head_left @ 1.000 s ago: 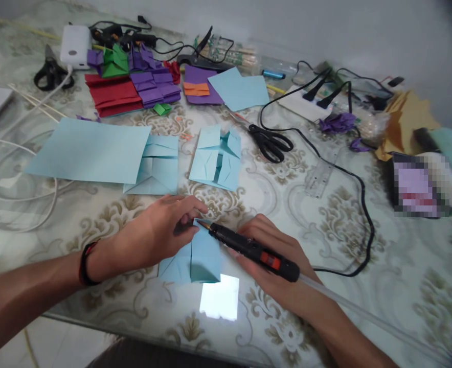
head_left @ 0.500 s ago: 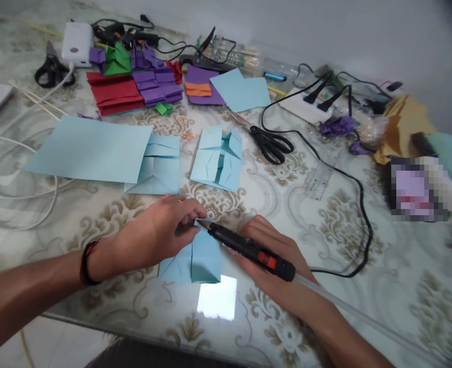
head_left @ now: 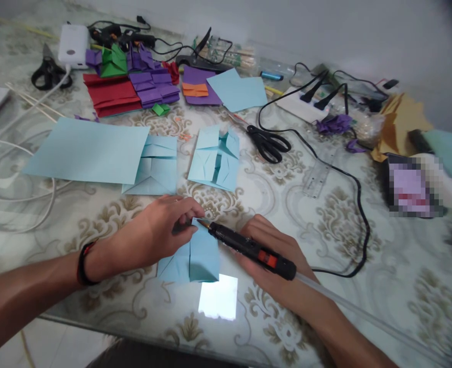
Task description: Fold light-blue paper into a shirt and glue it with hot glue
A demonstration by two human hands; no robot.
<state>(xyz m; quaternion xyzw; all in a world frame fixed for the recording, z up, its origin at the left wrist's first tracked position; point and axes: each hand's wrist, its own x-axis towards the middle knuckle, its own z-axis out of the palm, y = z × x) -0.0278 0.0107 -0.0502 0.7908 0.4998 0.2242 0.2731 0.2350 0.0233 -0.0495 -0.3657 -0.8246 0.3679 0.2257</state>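
Note:
My right hand [head_left: 275, 238] is closed around a black pen-shaped hot glue gun [head_left: 241, 245] with an orange switch and a translucent glue stick trailing from its back. Its brass tip points left, at the upper edge of a folded light-blue paper piece [head_left: 205, 258]. My left hand [head_left: 149, 230], wearing a dark wristband, pinches that upper edge between thumb and fingers. Whether the tip touches the paper or glue is flowing, I cannot tell. Beyond the hands lie another folded blue piece [head_left: 214, 161] and a large blue sheet [head_left: 88, 153] overlapping a third one [head_left: 159, 171].
Black-handled scissors [head_left: 268, 143] and a clear ruler [head_left: 316, 176] lie ahead to the right. A black cable [head_left: 360, 204] curves from a white power strip [head_left: 298, 105]. Purple [head_left: 153, 87] and red [head_left: 111, 94] folded papers line the back. White cable loops [head_left: 53, 204] lie left.
The whole view has shifted slightly, with the table things a little further left. Both hands keep nearly the same pose, the glue gun tip still at the paper's edge.

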